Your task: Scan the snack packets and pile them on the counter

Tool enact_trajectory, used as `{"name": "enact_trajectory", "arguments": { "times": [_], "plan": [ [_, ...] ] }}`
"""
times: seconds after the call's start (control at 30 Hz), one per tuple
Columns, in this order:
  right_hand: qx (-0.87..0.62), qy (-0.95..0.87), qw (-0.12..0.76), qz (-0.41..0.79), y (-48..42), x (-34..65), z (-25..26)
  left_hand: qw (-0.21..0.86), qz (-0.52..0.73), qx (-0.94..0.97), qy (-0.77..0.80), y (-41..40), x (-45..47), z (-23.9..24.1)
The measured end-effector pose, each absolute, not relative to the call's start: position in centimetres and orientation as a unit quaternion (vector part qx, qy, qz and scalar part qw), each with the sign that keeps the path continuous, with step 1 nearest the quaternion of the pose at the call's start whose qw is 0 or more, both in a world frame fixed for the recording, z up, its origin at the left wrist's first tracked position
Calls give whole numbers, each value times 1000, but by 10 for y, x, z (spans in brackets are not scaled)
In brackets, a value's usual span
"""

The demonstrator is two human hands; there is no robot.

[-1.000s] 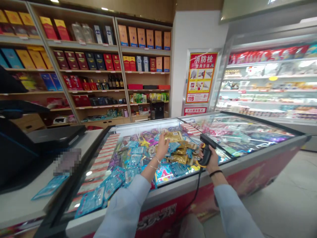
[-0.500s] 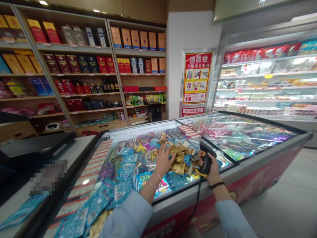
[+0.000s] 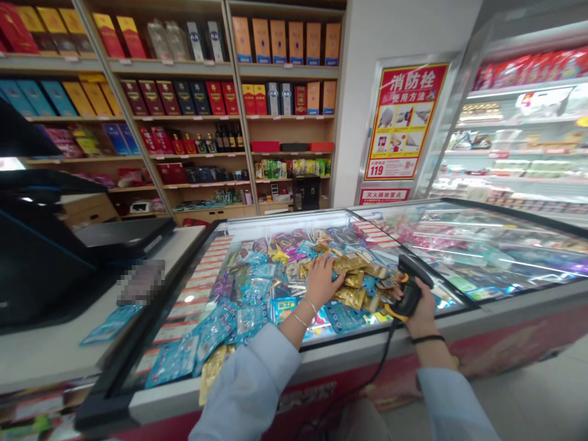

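Note:
My right hand (image 3: 423, 309) is wrapped round a black barcode scanner (image 3: 410, 299) with yellow trim, and its cable hangs down toward me. Fingers apart, my left hand (image 3: 320, 286) rests against a heap of small gold packets (image 3: 353, 297). I cannot make out any packet gripped in it. The heap lies on the glass top of a chest freezer (image 3: 294, 344), just left of the scanner. Blue packets (image 3: 215, 327) spread along the glass to the left, with another gold packet (image 3: 212, 371) near the front edge.
At left, a counter (image 3: 55, 355) carries a dark machine (image 3: 41, 263) and one blue packet (image 3: 113, 323). Shelves (image 3: 188, 67) of boxes and bottles line the back wall. A red sign (image 3: 404, 122) hangs beside a lit display fridge (image 3: 528, 131). The scanner cable (image 3: 383, 361) crosses the freezer front.
My view has turned left and slightly down, so more of the counter and machine shows. Both hands stay about where they were on the freezer, the right still holding the barcode scanner.

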State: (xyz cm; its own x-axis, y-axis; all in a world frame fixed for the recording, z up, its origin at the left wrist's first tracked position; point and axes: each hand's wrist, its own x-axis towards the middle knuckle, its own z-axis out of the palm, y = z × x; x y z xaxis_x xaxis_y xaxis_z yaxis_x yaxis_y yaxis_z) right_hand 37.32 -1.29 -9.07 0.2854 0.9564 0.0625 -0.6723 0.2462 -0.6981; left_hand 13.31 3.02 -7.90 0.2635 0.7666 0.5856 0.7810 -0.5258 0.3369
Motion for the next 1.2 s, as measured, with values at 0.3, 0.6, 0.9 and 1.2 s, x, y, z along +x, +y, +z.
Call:
{"name": "enact_trajectory", "arguments": {
  "times": [0.3, 0.6, 0.9, 1.2],
  "plan": [
    [-304, -241, 741, 548, -21, 364, -76, -31, -235, -830, -504, 24, 111, -38],
    [-302, -299, 711, 560, -19, 303, -28, -22, -224, -793, -567, 14, -73, 38],
    [-246, -392, 599, 654, 9, 153, 0, -107, -248, -695, -666, -30, -210, 27],
    [-250, -417, 489, 724, 29, 44, -30, -222, -176, -749, -599, -14, -213, -30]
  ]
}}
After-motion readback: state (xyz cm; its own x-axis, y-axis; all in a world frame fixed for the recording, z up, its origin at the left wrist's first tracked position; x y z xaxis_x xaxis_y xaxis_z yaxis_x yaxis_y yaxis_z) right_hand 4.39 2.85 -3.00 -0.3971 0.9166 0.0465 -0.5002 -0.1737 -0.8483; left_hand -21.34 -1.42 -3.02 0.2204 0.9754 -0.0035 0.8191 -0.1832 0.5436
